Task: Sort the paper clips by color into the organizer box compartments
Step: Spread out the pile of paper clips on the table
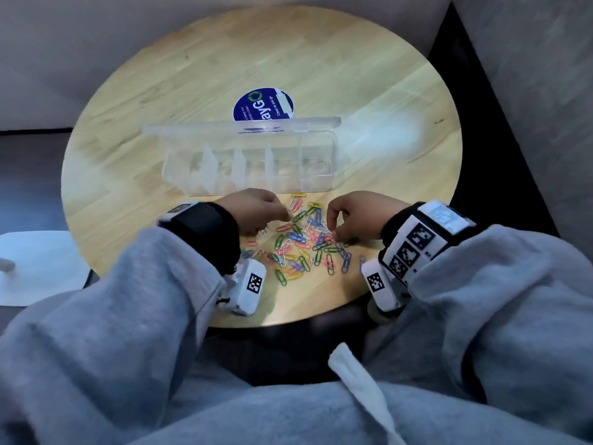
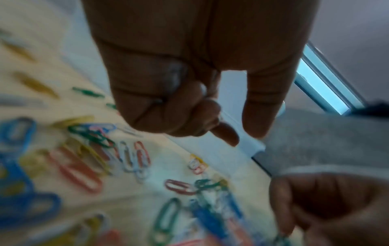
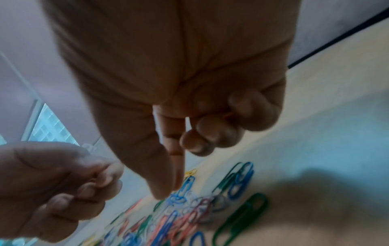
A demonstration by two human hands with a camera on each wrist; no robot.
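Observation:
A clear organizer box [image 1: 256, 184] stands mid-table with its lid [image 1: 224, 127] open; its compartments look empty. In front of it lies a loose pile of paper clips [image 1: 301, 244] in red, blue, green, yellow and white. My left hand [image 1: 256, 210] hovers over the pile's left edge, fingers curled round a white paper clip [image 2: 174, 76]; more white clips [image 1: 263, 232] hang below it. My right hand [image 1: 356, 216] is over the pile's right side. Its thumb and forefinger tips [image 3: 166, 188] point down at a blue clip [image 3: 183, 188], while its curled fingers hold what looks like a red paper clip [image 3: 227, 114].
The round wooden table [image 1: 369, 91] carries a blue round sticker [image 1: 263, 104] behind the box. A white flat object [image 1: 38, 264] sits off the table to the left. The table's near edge [image 1: 288, 322] lies just below the pile, above my grey-sleeved arms.

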